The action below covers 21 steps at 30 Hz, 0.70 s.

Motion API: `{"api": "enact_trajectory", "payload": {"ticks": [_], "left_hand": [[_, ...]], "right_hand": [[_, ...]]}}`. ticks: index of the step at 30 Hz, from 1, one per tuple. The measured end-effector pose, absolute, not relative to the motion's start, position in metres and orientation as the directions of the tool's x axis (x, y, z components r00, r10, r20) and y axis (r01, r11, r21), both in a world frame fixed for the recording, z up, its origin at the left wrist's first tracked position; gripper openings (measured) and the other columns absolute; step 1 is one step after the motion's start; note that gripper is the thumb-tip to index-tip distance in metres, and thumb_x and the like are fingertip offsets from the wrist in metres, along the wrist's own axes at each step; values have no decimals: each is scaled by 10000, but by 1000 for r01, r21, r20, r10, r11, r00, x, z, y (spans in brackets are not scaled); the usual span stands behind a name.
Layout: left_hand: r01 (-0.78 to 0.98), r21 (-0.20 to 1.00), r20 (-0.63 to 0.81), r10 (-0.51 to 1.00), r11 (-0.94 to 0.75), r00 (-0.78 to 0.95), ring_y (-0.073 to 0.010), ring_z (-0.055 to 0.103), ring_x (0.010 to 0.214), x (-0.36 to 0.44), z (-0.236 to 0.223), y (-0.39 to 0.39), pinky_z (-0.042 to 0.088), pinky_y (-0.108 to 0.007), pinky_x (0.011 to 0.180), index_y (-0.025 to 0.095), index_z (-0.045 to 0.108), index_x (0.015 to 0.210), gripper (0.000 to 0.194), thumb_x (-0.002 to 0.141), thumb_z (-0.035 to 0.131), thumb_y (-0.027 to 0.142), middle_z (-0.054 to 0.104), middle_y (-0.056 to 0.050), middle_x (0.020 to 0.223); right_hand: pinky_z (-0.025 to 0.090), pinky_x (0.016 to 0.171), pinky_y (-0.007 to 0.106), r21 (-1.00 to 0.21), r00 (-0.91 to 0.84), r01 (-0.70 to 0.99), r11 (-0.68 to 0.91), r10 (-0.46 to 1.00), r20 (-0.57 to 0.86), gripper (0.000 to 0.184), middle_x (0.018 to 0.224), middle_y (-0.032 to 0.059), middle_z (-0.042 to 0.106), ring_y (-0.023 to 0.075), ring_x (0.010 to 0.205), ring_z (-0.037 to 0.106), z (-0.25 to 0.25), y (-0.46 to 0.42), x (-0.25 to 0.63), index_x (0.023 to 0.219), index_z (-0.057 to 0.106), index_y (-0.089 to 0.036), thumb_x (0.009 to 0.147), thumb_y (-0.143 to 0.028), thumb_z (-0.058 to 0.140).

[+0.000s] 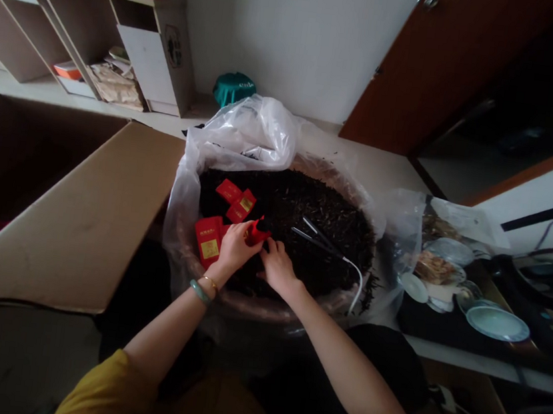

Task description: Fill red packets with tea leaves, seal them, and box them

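Note:
My left hand (pixel 235 250), with a green bangle and a thin gold bracelet at the wrist, is closed around a small red packet (pixel 257 233) whose top edge looks open. My right hand (pixel 276 267) is close against the packet's right side, its fingers curled; what lies in them is hidden. Below both hands a large, round, plastic-lined basket (pixel 264 309) holds dark, loose, leaf-like tea (pixel 303 193). Flat red packets with gold labels, one of them a larger packet (pixel 209 239), rest on the tea at the left. A hair straightener (pixel 320 239) lies on the tea to the right.
An open cardboard box (pixel 144 171) stands at the left. Clear plastic liner (pixel 265 132) bunches up at the basket's far rim. On the right are a plastic bag, bowls and a greenish lid (pixel 498 323). A teal bag (pixel 234 88) sits by the wall.

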<state>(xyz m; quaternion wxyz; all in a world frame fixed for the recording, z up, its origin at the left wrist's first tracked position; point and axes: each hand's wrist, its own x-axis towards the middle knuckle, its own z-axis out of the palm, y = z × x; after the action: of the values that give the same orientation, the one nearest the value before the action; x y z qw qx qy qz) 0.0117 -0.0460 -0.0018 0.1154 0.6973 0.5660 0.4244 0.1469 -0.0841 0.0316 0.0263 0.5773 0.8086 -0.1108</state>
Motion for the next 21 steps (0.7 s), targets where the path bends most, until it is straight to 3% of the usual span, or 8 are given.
{"api": "enact_trajectory", "payload": {"ticks": [3,5,9,15,18,21], "left_hand": [[696,638,461,887,-330,-2,-245,631,935,11,-2,-46,537,-376,821,210,607,1074,469,632,763,229,689,-56,1002],[693,641,454,891,-331,5,-246,630,939,11,-2,-46,540,-374,812,203,605,1077,468,637,760,240,688,-60,999],[681,647,438,898,-343,37,-249,626,940,11,-2,-46,546,-370,790,192,598,1090,484,638,759,254,685,-66,998],[670,637,416,902,-381,117,-238,626,930,14,-2,-48,548,-369,795,196,602,1073,488,615,769,227,675,-65,1014],[672,623,407,900,-400,158,-243,620,938,17,1,-51,540,-381,817,185,607,1059,484,607,775,231,677,-71,1006],[671,622,391,903,-403,180,-242,615,950,18,2,-52,535,-382,831,166,602,1066,491,609,771,231,676,-77,1014]], "right_hand": [[506,816,359,-126,-335,940,316,923,-188,425,1246,139,494,277,1103,475,36,-85,147,1197,577,-228,789,-113,589],[497,785,315,-135,-307,949,284,930,-201,352,1141,130,546,241,1011,534,39,-81,153,1092,632,-202,788,-57,529],[471,791,290,-278,-244,942,190,954,-173,268,1002,95,609,196,887,593,48,-65,179,942,664,-167,718,-47,579],[476,800,302,-639,-134,724,259,962,238,125,853,20,639,177,818,604,79,-55,205,824,637,-192,701,-171,634],[490,810,327,-690,-46,647,324,920,388,114,865,32,643,189,827,609,88,-59,198,826,637,-193,714,-213,639],[512,819,353,-719,-29,592,364,901,432,158,926,54,648,209,889,615,86,-63,187,870,649,-195,713,-208,643]]}}
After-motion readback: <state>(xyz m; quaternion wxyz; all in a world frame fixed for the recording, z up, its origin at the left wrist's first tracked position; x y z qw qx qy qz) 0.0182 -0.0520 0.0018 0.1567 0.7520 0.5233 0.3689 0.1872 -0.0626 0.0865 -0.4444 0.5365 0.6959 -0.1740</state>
